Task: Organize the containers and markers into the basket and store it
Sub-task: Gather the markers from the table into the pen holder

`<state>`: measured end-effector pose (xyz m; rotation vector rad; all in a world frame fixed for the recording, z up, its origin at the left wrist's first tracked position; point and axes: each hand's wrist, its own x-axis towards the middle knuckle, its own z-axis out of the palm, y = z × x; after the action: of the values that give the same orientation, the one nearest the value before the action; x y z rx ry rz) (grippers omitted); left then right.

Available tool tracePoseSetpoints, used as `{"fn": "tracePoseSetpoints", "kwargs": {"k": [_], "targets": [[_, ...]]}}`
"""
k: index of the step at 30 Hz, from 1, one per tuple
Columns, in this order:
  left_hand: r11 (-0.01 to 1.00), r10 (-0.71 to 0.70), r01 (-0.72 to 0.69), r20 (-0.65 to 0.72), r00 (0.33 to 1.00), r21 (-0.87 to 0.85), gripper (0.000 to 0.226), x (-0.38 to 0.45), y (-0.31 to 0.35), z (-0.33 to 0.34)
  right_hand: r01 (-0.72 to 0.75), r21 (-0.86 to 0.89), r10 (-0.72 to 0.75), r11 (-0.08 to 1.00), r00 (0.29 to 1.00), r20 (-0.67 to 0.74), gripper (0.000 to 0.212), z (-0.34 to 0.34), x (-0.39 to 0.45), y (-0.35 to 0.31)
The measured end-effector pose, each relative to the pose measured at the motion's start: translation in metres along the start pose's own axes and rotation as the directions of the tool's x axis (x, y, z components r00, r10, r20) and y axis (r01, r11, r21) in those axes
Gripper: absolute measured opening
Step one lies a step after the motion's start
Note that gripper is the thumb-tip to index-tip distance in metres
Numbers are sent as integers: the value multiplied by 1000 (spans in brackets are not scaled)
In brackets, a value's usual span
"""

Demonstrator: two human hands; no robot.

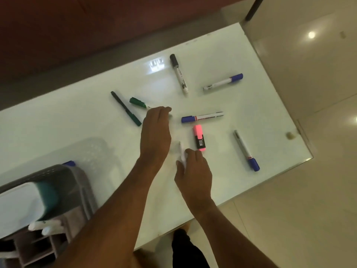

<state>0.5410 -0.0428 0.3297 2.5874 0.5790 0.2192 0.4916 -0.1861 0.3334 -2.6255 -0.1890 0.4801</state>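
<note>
Several markers lie scattered on the white glass table (pixel 77 132). My left hand (pixel 155 130) reaches forward and its fingertips pinch the white body of a green-capped marker (pixel 137 102). Nearer to me, my right hand (pixel 194 173) grips a white marker (pixel 181 151) that sticks out past the thumb, just left of a pink highlighter (pixel 199 138). The grey basket (pixel 63 176) stands at the lower left and holds a white and teal container (pixel 29 202), a divided organizer (pixel 38 248) and a couple of white markers (pixel 45 227).
Loose on the table are a dark green pen (pixel 125 108), a black-capped marker (pixel 178 74) and three blue-capped markers (pixel 223 82) (pixel 201 117) (pixel 246 149). A blue cap (pixel 69 163) shows behind the basket. The table's right edge drops to a tiled floor (pixel 309 190).
</note>
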Motion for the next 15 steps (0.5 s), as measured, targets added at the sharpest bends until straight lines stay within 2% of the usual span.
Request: {"fn": "tracePoseSetpoints", "kwargs": {"k": [3, 5, 7, 9, 12, 15], "targets": [[978, 55, -68, 71, 996, 197, 33, 17, -7, 9, 72, -15, -73, 997, 994, -84, 22, -1, 3, -4], [949, 17, -61, 144, 989, 309, 37, 24, -8, 11, 117, -1, -115, 993, 980, -162, 26, -4, 8, -8], [937, 3, -59, 163, 987, 344, 34, 31, -7, 9, 180, -2, -177, 984, 965, -196, 36, -9, 18, -10], [951, 52, -85, 120, 991, 296, 29, 37, -6, 6, 227, -36, -229, 973, 954, -193, 50, -19, 35, -10], [984, 117, -117, 9, 993, 132, 33, 50, -1, -2, 227, -112, -247, 968, 942, -228, 63, -37, 73, -10], [994, 70, -77, -89, 994, -78, 32, 67, 6, -13, 229, -146, -258, 962, 937, -235, 55, -56, 112, -10]]}}
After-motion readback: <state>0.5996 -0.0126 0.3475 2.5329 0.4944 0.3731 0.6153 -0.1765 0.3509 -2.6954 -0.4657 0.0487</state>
